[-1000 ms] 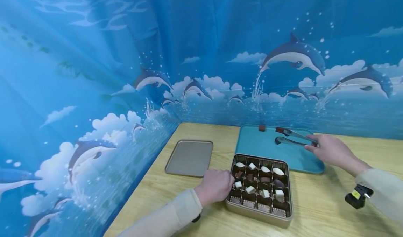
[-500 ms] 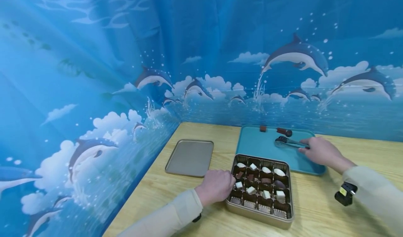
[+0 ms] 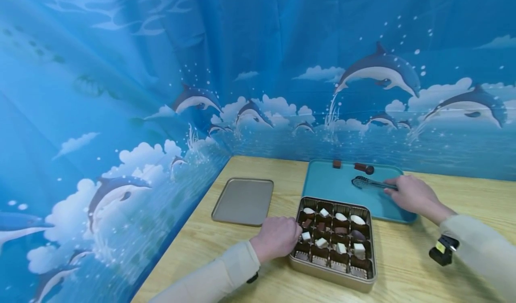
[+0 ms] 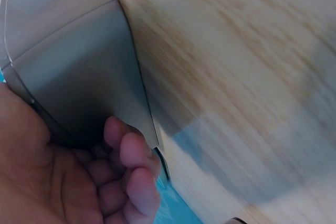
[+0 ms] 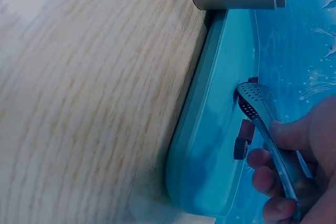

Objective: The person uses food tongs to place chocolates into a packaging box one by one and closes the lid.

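Observation:
Metal food tongs (image 3: 372,184) with perforated heads are in my right hand (image 3: 414,194), over the teal tray (image 3: 322,184). In the right wrist view the tong heads (image 5: 253,98) lie close together, with a dark bit at their edge, likely a chocolate. A square chocolate (image 3: 336,164), an oblong one (image 3: 360,166) and a round one (image 3: 369,169) sit along the tray's far side. My left hand (image 3: 279,236), fingers curled, holds the left rim of a divided chocolate tin (image 3: 330,276). White and brown chocolates fill the tin's three far rows; clear-looking wrappers show in the nearest row.
A flat metal lid (image 3: 243,201) lies on the wooden table (image 3: 201,253), left of the tin. The tin stands against the tray's near left corner. A blue dolphin-print curtain (image 3: 282,70) rises behind the table and along its left side.
The tongs moved slightly toward me and left, away from the far chocolates, and their two arms came together. My left hand and the tin stayed in place.

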### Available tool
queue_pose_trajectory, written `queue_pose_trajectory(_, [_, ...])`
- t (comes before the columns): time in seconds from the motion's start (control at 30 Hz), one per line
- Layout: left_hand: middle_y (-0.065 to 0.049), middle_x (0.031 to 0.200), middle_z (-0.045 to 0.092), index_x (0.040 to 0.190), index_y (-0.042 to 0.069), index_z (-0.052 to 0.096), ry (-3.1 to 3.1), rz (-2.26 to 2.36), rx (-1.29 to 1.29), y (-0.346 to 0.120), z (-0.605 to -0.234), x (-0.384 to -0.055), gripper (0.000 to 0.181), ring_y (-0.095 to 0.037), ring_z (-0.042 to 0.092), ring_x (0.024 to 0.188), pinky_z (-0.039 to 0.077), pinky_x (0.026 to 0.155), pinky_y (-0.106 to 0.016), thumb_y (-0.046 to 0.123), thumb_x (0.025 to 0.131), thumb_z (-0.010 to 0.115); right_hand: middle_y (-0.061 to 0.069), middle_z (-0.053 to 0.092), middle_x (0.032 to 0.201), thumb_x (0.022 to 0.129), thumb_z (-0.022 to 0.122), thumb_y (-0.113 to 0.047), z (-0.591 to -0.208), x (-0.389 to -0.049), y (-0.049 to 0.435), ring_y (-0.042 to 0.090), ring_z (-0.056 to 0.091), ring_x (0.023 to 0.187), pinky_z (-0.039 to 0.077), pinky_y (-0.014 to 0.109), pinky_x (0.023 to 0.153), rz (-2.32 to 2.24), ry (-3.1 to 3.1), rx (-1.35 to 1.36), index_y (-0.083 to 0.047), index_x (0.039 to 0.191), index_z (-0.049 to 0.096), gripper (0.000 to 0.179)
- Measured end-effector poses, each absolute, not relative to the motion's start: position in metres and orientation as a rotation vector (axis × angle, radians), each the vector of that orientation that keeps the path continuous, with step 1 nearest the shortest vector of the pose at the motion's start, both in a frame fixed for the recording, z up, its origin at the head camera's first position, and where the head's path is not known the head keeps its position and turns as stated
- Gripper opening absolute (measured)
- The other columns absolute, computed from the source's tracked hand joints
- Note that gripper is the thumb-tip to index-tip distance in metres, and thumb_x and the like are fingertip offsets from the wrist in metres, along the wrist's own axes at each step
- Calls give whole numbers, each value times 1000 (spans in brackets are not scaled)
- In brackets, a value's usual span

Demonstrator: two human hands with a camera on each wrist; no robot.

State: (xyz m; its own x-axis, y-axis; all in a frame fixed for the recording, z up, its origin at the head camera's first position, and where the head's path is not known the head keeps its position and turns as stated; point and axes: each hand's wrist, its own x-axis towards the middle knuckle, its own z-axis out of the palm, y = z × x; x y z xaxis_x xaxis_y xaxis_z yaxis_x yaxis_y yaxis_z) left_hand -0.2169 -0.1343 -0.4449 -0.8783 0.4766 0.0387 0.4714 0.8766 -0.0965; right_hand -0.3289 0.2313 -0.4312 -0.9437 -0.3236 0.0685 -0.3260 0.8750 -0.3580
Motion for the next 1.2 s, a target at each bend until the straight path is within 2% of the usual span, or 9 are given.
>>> queue_pose_trajectory(0.23, [7,62,45,65,20,46,-2976,218,-778,-131,-448,-216,39,-8,42,48,34,38,-24,28,103,53,0,45,52,99,59,-20,-421,-311,234,11,31,43,32,30,43,593,-3033,533,7,134,57,45])
queue_pose_trajectory(0.4, [7,62,45,66,20,46,-2998,219,-769,-129,-449,-216,39,-9,43,49,35,39,-25,29,103,53,20,73,94,99,59,-22,-407,-290,236,13,35,46,33,31,49,607,-3008,575,5,135,58,45])
queue_pose_trajectory(0.47, [7,62,45,67,20,46,-3006,229,-776,-128,-449,-217,38,-9,43,49,35,39,-25,29,103,53,19,73,91,99,60,-22,-400,-279,236,11,34,45,33,30,49,597,-2980,607,3,135,59,44])
queue_pose_trajectory(0.63, [6,62,45,69,19,49,-3025,245,-783,-128,-447,-217,36,-9,44,49,37,39,-24,29,104,51,3,70,75,99,63,-24,-385,-246,234,5,33,43,32,26,47,593,-2921,686,-1,132,64,40])
queue_pose_trajectory(0.73, [6,61,43,69,19,48,-3035,245,-773,-129,-445,-218,38,-9,43,49,37,39,-24,30,105,49,9,76,97,98,65,-23,-383,-228,232,3,32,45,30,25,49,598,-2899,720,-2,128,67,36])
queue_pose_trajectory(0.83, [6,59,41,67,20,45,-3039,245,-766,-129,-444,-218,40,-9,42,48,36,38,-24,30,106,47,8,77,101,97,67,-22,-382,-210,233,2,34,48,32,24,53,585,-2910,723,-6,126,69,34])
queue_pose_trajectory(0.87, [6,59,41,67,20,45,-3036,250,-762,-130,-443,-218,41,-9,42,48,36,37,-24,30,106,47,8,76,108,96,69,-21,-382,-205,234,1,42,50,35,24,54,574,-2906,721,-7,125,70,33])
queue_pose_trajectory(1.0, [6,61,43,68,19,47,-3040,271,-734,-131,-441,-220,39,-9,43,49,37,39,-25,30,105,48,6,76,109,92,73,-22,-385,-188,237,6,67,76,45,24,59,569,-2915,713,-13,120,73,30])
queue_pose_trajectory(1.2, [5,61,45,67,19,46,-3055,230,-733,-132,-439,-222,39,-11,45,50,39,40,-26,28,105,48,2,75,111,92,73,-26,-395,-170,241,2,66,78,45,22,57,644,-3031,727,-18,120,73,29])
